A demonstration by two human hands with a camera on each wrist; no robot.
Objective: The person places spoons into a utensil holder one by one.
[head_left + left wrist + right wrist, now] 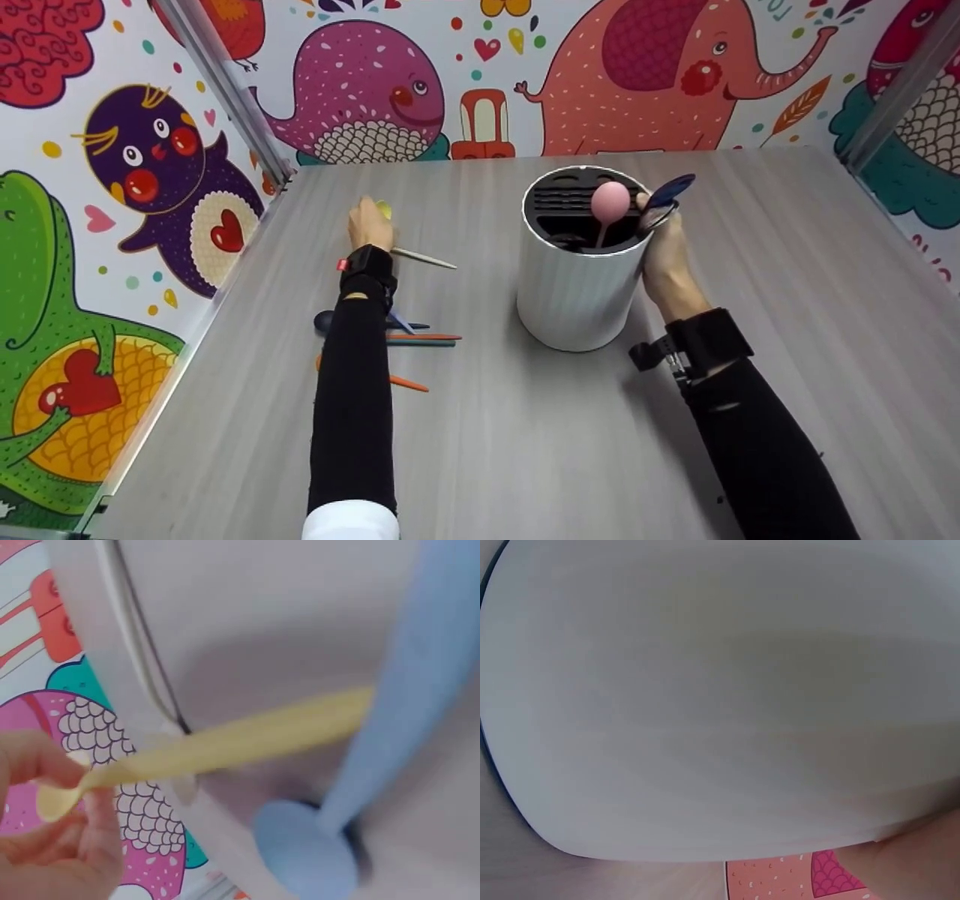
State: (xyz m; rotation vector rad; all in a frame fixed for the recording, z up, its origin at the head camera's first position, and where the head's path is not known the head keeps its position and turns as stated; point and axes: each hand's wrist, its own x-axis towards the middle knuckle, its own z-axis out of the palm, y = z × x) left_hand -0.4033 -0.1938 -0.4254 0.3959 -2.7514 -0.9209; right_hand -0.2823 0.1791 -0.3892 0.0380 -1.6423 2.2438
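Note:
My left hand (370, 223) is over the far left of the table, pinching a yellow spoon (225, 744) near its bowl, with the handle slanting across the left wrist view. A pale long utensil (424, 259) lies by this hand. A light blue spoon (304, 851) shows close to the left wrist camera. My right hand (667, 259) grips the right rim of a white cylindrical utensil holder (574, 300), its thumb over the edge. A pink round-headed utensil (610, 201) stands in the holder's black slotted insert, and a dark blue utensil (670, 190) sticks out beside the right fingers.
Under the left forearm lie a dark blue ladle-like utensil (323, 322), a red-orange handle (427, 337), a teal handle (424, 343) and an orange utensil (409, 383). Printed cartoon walls enclose the table (510, 450) at the back and sides.

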